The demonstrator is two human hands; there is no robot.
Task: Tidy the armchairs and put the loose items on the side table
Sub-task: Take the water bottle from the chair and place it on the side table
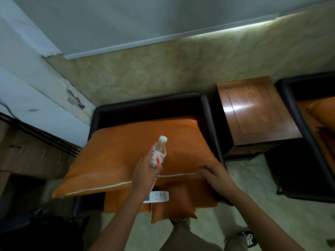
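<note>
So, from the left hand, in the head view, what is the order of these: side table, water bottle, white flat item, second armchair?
1. water bottle, held in the left hand
2. white flat item, just below
3. side table, right
4. second armchair, far right

At frame centre, the left grip (145, 172) holds a water bottle (159, 152), white cap up, above the large orange cushion (117, 154) on the dark armchair (148, 103). The right grip (215, 175) pinches that cushion's lower right corner. A wooden bench (257, 113) stands just beside the armchair, right of centre.

Left hand (145, 172), right hand (216, 176): both curled
</note>
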